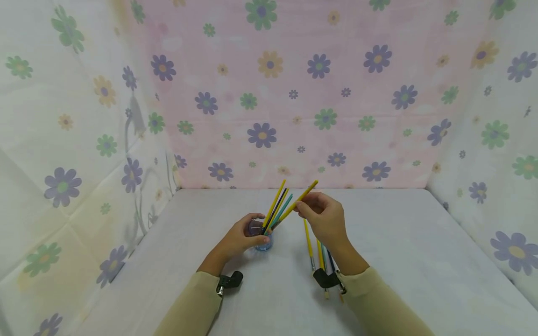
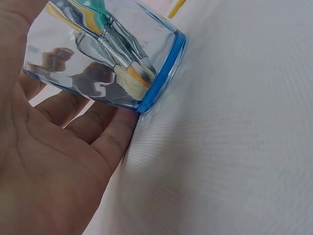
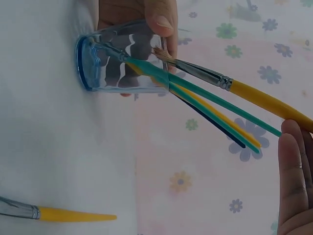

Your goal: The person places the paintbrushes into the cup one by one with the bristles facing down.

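My left hand (image 1: 237, 240) grips a clear drinking glass (image 3: 144, 83) with a blue base, fingers and thumb around its side. In the left wrist view, the glass base (image 2: 168, 68) is close to the white cloth. Several paintbrushes (image 3: 210, 98) with yellow, teal and dark handles lean in it, bristles down (image 2: 129, 83). My right hand (image 1: 325, 219) pinches a yellow-handled paintbrush (image 3: 259, 100) between thumb and fingers. This brush slants downward, its brown bristles overlapping the glass's rim in the right wrist view.
Several more paintbrushes (image 1: 308, 242) lie on the white-covered table (image 1: 168, 289), partly hidden under my right wrist. A flower-patterned cloth (image 1: 286, 105) hangs behind the table, and similar cloth walls (image 1: 80, 140) stand at both sides.
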Demonstrator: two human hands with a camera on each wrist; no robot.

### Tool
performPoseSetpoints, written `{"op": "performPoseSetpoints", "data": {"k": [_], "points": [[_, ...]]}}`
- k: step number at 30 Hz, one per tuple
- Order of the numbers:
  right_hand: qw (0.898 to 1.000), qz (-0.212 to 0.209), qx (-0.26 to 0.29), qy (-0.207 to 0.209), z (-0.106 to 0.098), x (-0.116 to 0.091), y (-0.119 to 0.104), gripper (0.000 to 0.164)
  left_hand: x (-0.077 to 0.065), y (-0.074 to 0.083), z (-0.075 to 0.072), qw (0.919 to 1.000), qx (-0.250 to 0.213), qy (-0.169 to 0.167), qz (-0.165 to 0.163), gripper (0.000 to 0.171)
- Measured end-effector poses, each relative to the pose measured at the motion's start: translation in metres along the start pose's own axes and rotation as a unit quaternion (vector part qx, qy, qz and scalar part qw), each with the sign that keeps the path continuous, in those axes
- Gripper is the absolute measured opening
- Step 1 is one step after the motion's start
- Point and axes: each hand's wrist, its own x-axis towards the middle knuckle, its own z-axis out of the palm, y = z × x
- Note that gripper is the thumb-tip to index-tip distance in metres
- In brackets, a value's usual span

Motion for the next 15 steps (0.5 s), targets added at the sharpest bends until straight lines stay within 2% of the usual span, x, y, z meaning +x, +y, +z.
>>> {"op": "performPoseSetpoints", "data": {"k": [5, 10, 15], "points": [[1.000, -0.014, 0.006, -0.003, 0.0055, -0.0028, -0.0013, 0.020, -0.0011, -0.0011, 0.0001, 1.0000, 0.001, 0.000, 0.008, 0.066], [0.999, -0.034, 0.005, 0.021, 0.0057, -0.0029, -0.0039, 0.019, -0.0016, 0.0000, 0.0008, 0.9999, 0.014, 0.008, -0.001, 0.065], [1.000, -0.020, -0.001, 0.010, 0.0076, -0.0037, -0.0022, 0.019, -0.0008, 0.0004, 0.0007, 0.9997, 0.018, 0.015, -0.008, 0.064]]}}
